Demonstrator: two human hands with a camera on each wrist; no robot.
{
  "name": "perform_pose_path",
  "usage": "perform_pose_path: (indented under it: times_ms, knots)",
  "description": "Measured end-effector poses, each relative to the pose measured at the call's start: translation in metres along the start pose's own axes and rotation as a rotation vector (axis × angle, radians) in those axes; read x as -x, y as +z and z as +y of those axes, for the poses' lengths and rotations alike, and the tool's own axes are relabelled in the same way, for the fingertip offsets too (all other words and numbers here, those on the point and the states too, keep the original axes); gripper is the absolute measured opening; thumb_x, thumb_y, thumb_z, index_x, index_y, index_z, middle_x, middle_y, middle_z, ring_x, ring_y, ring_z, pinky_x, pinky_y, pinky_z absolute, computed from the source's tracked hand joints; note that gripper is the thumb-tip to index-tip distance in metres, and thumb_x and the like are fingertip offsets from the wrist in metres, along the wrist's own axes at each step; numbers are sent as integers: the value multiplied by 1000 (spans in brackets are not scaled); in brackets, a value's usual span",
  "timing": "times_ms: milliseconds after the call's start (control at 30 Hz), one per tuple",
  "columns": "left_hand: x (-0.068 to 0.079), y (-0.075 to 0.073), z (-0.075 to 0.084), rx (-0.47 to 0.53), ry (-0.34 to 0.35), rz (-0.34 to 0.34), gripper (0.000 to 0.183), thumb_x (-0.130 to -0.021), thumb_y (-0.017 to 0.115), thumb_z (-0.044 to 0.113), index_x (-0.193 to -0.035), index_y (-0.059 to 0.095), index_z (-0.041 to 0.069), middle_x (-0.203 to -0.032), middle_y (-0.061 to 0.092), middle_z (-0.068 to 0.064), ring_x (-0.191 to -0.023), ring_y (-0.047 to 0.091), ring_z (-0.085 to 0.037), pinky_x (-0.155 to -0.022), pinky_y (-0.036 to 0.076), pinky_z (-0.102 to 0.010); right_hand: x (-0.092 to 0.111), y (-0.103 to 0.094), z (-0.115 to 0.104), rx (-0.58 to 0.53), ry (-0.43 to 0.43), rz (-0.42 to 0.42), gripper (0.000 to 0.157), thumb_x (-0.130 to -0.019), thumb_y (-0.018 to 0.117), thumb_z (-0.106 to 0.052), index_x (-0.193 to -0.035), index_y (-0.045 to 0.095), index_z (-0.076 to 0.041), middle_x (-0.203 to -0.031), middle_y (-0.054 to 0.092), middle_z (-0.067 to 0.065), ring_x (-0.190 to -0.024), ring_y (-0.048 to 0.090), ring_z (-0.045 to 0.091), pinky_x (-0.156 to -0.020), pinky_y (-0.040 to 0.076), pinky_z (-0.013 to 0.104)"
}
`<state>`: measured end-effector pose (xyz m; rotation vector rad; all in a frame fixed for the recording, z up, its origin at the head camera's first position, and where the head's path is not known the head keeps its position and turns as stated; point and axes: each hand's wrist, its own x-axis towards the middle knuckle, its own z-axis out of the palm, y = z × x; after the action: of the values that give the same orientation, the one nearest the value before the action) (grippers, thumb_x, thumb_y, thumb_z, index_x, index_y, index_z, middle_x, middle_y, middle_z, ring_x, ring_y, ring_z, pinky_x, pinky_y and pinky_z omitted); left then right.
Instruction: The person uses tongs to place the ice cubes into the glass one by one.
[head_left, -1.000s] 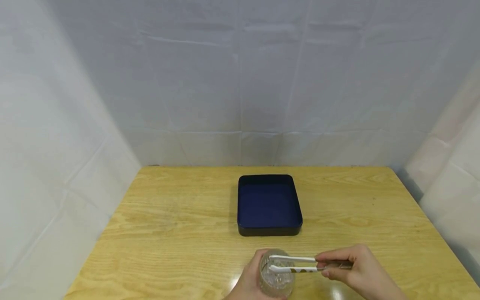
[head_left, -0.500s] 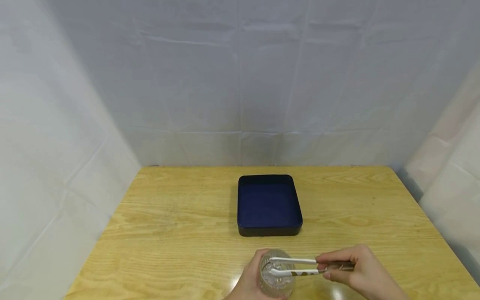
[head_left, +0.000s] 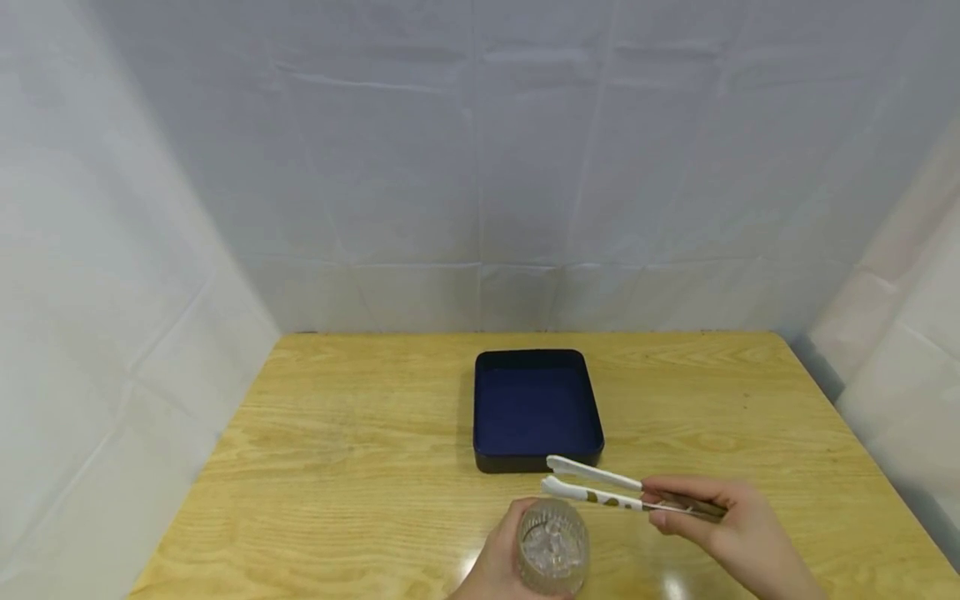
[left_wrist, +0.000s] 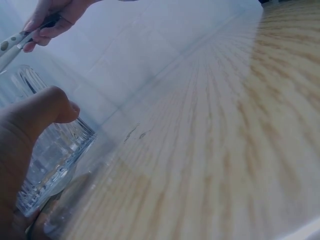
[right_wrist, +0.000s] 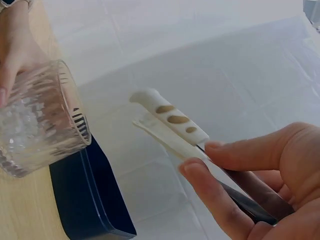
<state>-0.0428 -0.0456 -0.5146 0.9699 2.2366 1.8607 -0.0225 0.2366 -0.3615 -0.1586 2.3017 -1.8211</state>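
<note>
My left hand (head_left: 497, 560) grips a clear ribbed glass (head_left: 557, 552) near the table's front edge, its thumb across the side in the left wrist view. Inside the glass lie clear, ice-like pieces (right_wrist: 22, 122). In my right hand (head_left: 738, 523) I pinch a pair of tongs (right_wrist: 192, 131) between thumb and fingers. They have metal handles and white arms, with brown-gold spots on one arm. Their tips are slightly apart above the table, between the glass and the dark blue tray (head_left: 536, 412). Nothing can be made out between the tips.
The square tray, low-walled, stands on the wooden table (head_left: 360, 442) just beyond the glass. White sheeting (head_left: 405, 183) hangs behind the table and along both sides.
My right hand has lifted the tongs out of the glass and moved them away toward the tray. The left hand and the glass have stayed in place.
</note>
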Motion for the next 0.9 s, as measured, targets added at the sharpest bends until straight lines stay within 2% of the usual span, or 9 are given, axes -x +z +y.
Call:
perform_pose_path:
  times_ms: [200,400,633,800,900]
  knots:
    - [0,1,0,-16,11,15,92,-66,94,19,-141,40,18,-132,58,-3,-116,58,-16,-98,50,-36,-3,2,-4,20,-23,178,40,-86,76,-8,-122,66,5,-106,74,10,-91,72,16,-74,60,33]
    - [0,1,0,-3,10,8,92,-66,94,18,-141,40,18,-131,58,-3,-116,58,-16,-98,50,-36,-11,1,-3,-18,-43,287,42,-84,77,-6,-122,65,7,-106,74,6,-95,71,14,-78,59,31]
    - [0,0,0,45,-6,-8,91,-67,93,16,-142,39,19,-133,56,-2,-118,57,-17,-98,50,-36,-25,2,10,-86,-197,462,37,-81,77,6,-115,65,15,-98,75,4,-90,72,11,-75,57,26]
    - [1,0,0,81,-24,-21,91,-68,92,14,-142,39,20,-134,55,-3,-119,57,-19,-99,49,-37,-38,4,24,-142,-273,642,34,-78,75,15,-111,67,15,-94,76,4,-87,73,11,-72,57,24]
    - [0,0,1,92,-52,-26,91,-68,92,15,-142,39,21,-135,55,-2,-120,56,-18,-99,49,-36,-49,1,40,-81,-388,734,33,-77,72,20,-109,68,15,-96,75,5,-87,72,9,-72,56,21]
